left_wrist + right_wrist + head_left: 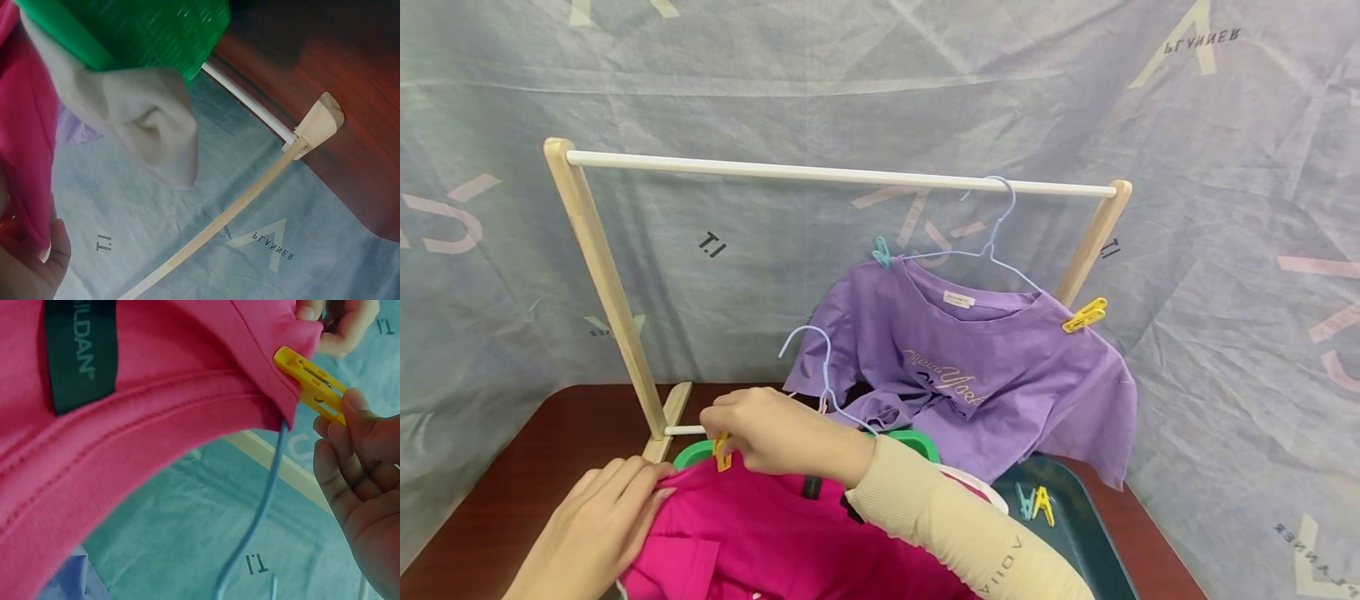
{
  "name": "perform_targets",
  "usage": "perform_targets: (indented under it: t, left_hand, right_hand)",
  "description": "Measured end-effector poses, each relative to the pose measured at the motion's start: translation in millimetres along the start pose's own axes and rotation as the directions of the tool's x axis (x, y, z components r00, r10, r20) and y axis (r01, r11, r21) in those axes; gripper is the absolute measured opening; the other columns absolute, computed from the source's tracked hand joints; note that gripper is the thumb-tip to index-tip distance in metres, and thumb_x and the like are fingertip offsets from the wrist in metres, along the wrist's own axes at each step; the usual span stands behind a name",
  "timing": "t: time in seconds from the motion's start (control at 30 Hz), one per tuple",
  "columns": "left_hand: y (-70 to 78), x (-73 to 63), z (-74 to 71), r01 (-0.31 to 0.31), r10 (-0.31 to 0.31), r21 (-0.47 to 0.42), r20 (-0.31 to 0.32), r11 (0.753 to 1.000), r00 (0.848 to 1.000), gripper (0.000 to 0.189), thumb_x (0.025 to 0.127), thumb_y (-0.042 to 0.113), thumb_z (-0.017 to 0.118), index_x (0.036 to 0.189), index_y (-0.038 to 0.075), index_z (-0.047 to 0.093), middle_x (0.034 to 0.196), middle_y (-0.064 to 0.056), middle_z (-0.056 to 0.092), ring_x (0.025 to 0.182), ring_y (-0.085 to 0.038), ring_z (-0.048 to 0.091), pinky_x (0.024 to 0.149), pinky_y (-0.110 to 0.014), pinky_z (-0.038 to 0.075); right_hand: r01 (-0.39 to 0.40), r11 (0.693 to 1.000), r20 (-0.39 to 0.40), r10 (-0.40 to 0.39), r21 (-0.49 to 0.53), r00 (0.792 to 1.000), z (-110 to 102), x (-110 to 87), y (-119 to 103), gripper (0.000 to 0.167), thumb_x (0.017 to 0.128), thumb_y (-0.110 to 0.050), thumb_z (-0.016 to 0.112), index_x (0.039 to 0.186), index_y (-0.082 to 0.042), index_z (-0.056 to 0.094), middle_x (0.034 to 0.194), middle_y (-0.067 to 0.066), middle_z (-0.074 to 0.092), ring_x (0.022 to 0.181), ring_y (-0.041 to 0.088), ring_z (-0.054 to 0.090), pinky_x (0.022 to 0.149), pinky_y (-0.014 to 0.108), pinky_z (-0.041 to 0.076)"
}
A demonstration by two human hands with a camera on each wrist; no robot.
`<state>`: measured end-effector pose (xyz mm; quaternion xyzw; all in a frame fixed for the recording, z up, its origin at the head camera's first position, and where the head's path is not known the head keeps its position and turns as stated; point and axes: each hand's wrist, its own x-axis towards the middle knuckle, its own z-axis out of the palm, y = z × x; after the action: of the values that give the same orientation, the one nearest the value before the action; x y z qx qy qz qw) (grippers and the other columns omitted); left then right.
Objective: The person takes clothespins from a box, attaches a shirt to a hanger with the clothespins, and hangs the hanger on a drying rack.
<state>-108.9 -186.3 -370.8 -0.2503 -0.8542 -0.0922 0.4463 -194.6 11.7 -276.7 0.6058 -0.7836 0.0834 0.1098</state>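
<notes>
A bright pink T-shirt with a black neck label is held up in front of me, on a light-blue wire hanger. My left hand pinches the shirt's shoulder between thumb and fingers. Close by, my right hand pinches the tail of a yellow clothespin. The clothespin's front end sits over the pink cloth near the collar. From under that spot the hanger wire emerges. The rest of the hanger inside the shirt is hidden.
A wooden rack with a white rail stands behind. From it hangs a purple T-shirt with a blue and a yellow clothespin. Below are a green basket and a dark tray holding blue and yellow clothespins.
</notes>
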Motion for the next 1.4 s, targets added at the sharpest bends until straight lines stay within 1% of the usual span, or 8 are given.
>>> perform_targets:
  t: [0.17, 0.3, 0.43, 0.63, 0.9, 1.13, 1.27, 1.4]
  left_hand:
    - [0.1, 1.0, -0.6, -0.003, 0.003, -0.005, -0.002, 1.0, 1.0, 0.045, 0.098, 0.037, 0.032, 0.087, 0.006, 0.063, 0.078, 0.001, 0.056, 0.067, -0.013, 0.046, 0.063, -0.024, 0.03]
    - [0.5, 2.0, -0.9, -0.008, 0.008, -0.009, -0.006, 1.0, 1.0, 0.045, 0.098, 0.037, 0.032, 0.087, 0.006, 0.062, 0.079, 0.001, 0.056, 0.067, -0.013, 0.046, 0.063, -0.024, 0.029]
    - [0.1, 1.6, -0.8, -0.009, 0.009, -0.011, -0.007, 1.0, 1.0, 0.044, 0.098, 0.037, 0.033, 0.087, 0.006, 0.062, 0.078, 0.001, 0.056, 0.067, -0.013, 0.045, 0.063, -0.024, 0.029]
    - [-1.5, -1.2, 0.1, 0.0, 0.0, -0.001, 0.002, 1.0, 1.0, 0.045, 0.098, 0.038, 0.032, 0.087, 0.007, 0.063, 0.079, 0.002, 0.056, 0.067, -0.012, 0.046, 0.064, -0.024, 0.029]
    - [-2.8, -3.1, 1.1, 0.008, -0.008, 0.008, 0.009, 1.0, 1.0, 0.045, 0.098, 0.039, 0.031, 0.087, 0.008, 0.063, 0.08, 0.002, 0.057, 0.069, -0.013, 0.048, 0.065, -0.026, 0.03]
    - [-2.2, -2.8, 0.5, 0.013, -0.013, 0.011, 0.038, 1.0, 0.999, 0.045, 0.098, 0.039, 0.031, 0.088, 0.008, 0.063, 0.08, 0.002, 0.057, 0.069, -0.013, 0.048, 0.066, -0.026, 0.03]
    - [-1.6, -3.6, 0.3, 0.025, -0.026, 0.013, 0.063, 1.0, 0.998, 0.046, 0.098, 0.04, 0.031, 0.089, 0.009, 0.063, 0.081, 0.002, 0.057, 0.07, -0.013, 0.048, 0.067, -0.026, 0.03]
    - [-1.3, -3.6, 1.7, 0.015, -0.016, 0.009, 0.035, 1.0, 0.999, 0.045, 0.098, 0.04, 0.031, 0.088, 0.009, 0.063, 0.08, 0.002, 0.057, 0.069, -0.013, 0.047, 0.066, -0.026, 0.03]
  right_hand:
    - [-0.026, 1.0, 0.034, 0.026, -0.006, 0.999, 1.9, 1.3, -0.2, 0.012, 0.08, -0.004, 0.065, 0.083, -0.014, 0.058, 0.081, -0.008, 0.058, 0.077, -0.001, 0.055, 0.07, 0.007, 0.041]
    - [-0.042, 0.999, 0.048, 0.042, -0.003, 0.998, 2.3, 0.7, -0.1, 0.01, 0.084, -0.01, 0.063, 0.093, -0.013, 0.061, 0.091, -0.006, 0.062, 0.085, 0.002, 0.057, 0.078, 0.007, 0.041]
    - [-0.075, 0.997, 0.056, 0.075, -0.004, 0.996, 2.9, -1.1, -0.4, 0.018, 0.086, -0.017, 0.062, 0.104, -0.014, 0.063, 0.1, -0.006, 0.063, 0.095, 0.003, 0.057, 0.085, 0.009, 0.04]
    - [-0.108, 0.994, 0.053, 0.106, 0.027, 0.993, 1.5, -3.8, 1.2, 0.029, 0.087, -0.025, 0.062, 0.114, -0.016, 0.058, 0.101, -0.01, 0.061, 0.096, 0.002, 0.054, 0.083, 0.01, 0.041]
    - [-0.039, 0.998, -0.02, 0.04, 0.049, 0.999, -5.1, -8.9, 7.5, 0.028, 0.09, -0.026, 0.058, 0.114, -0.012, 0.058, 0.107, -0.006, 0.062, 0.096, 0.004, 0.055, 0.085, 0.012, 0.04]
    - [-0.046, 0.998, -0.041, 0.048, 0.046, 0.998, -18.0, -22.1, 12.4, 0.027, 0.089, -0.02, 0.057, 0.115, -0.011, 0.057, 0.111, -0.003, 0.061, 0.103, 0.009, 0.056, 0.09, 0.015, 0.04]
    - [-0.041, 0.997, -0.091, 0.048, 0.069, 0.995, -22.7, -33.3, 17.9, 0.025, 0.089, -0.019, 0.058, 0.112, -0.01, 0.059, 0.108, -0.002, 0.062, 0.101, 0.01, 0.057, 0.088, 0.017, 0.041]
    - [-0.036, 0.997, -0.157, 0.046, 0.067, 0.987, -26.6, -47.3, 25.6, 0.021, 0.087, -0.016, 0.06, 0.107, -0.008, 0.061, 0.103, -0.001, 0.063, 0.094, 0.009, 0.057, 0.083, 0.018, 0.043]
